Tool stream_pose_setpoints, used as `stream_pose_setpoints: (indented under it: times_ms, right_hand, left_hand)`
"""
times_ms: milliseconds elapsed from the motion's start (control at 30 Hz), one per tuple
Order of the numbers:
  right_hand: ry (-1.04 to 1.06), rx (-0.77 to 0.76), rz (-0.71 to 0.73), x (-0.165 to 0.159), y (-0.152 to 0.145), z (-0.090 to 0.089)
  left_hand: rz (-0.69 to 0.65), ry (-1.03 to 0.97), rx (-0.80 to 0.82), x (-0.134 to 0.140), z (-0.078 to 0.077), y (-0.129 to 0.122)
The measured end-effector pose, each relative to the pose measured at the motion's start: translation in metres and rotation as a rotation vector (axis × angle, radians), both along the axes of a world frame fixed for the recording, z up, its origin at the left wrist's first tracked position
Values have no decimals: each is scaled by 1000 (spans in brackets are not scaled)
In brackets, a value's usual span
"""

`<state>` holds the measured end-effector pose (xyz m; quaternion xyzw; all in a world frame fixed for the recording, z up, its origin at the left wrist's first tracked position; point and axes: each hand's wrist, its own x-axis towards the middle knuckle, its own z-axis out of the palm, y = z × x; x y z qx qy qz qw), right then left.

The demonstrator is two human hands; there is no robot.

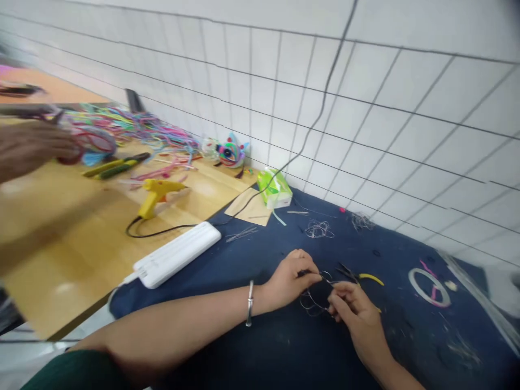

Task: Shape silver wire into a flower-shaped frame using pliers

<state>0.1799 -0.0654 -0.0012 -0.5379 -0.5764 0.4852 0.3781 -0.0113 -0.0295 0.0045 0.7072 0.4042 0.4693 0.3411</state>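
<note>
Between my two hands is a thin, looped wire (pixel 311 303), bent into several rings that hang just above the dark blue cloth (pixel 252 352). My left hand (pixel 290 281), with a silver bangle at its wrist, pinches the wire at its upper left part. On the other side, my right hand (pixel 355 309) pinches it between thumb and fingers. Just behind my right hand lie pliers with yellow handles (pixel 370 278), partly hidden by it. A tangled wire coil (pixel 319 229) rests on the cloth beyond my hands.
A white power strip (pixel 179 254) lies at the left, with a yellow glue gun (pixel 156 196) behind it on the wooden table (pixel 81 238). A green tissue pack (pixel 275 188) stands by the wire grid. A white ring (pixel 429 287) lies right. Another person's hand (pixel 36 146) reaches in at far left.
</note>
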Motion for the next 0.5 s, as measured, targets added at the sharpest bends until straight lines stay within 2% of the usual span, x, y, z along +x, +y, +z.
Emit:
stream_pose_setpoints:
  times_ms: [100, 333, 433, 500]
  right_hand:
    - [33, 19, 25, 0, -1, 5]
    - [136, -14, 36, 9, -1, 0]
    - [196, -31, 35, 10, -1, -4]
    - [224, -30, 18, 10, -1, -5]
  left_hand:
    - [-101, -38, -114, 1, -3, 1]
    - [-152, -89, -330, 2, -6, -1]
    - [-179, -88, -350, 2, -5, -2]
    - [-207, -73, -302, 2, -4, -3]
